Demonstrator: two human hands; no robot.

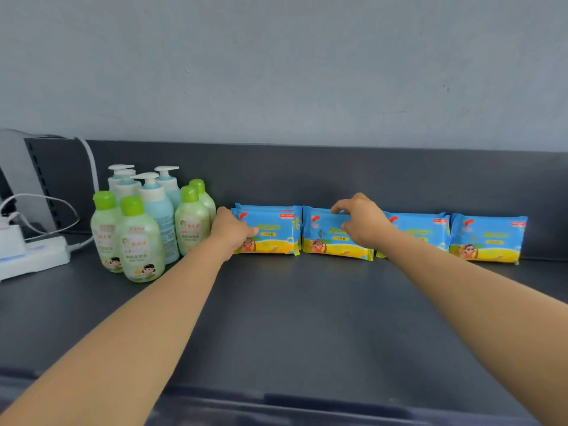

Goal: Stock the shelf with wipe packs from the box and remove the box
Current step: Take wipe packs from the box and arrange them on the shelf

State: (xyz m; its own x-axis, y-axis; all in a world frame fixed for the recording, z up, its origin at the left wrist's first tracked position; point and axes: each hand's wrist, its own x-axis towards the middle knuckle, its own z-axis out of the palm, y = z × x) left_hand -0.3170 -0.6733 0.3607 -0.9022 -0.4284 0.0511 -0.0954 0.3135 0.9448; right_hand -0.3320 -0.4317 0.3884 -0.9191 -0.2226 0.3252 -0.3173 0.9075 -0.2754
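Wipe packs point(488, 238) ranged rightward from bottles point(141, 238); nearest stack point(276, 230) gripped by left hand point(230, 232), next stack point(332, 245) pinched by right hand point(362, 222). Box unseen; removal presumably outstanding.

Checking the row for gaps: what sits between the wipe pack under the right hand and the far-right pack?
Another group of wipe packs, its left end hidden behind the right arm, in the head view.

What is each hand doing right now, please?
Left hand: holds the left end of the leftmost wipe pack.
Right hand: pinches the top of the second wipe pack.
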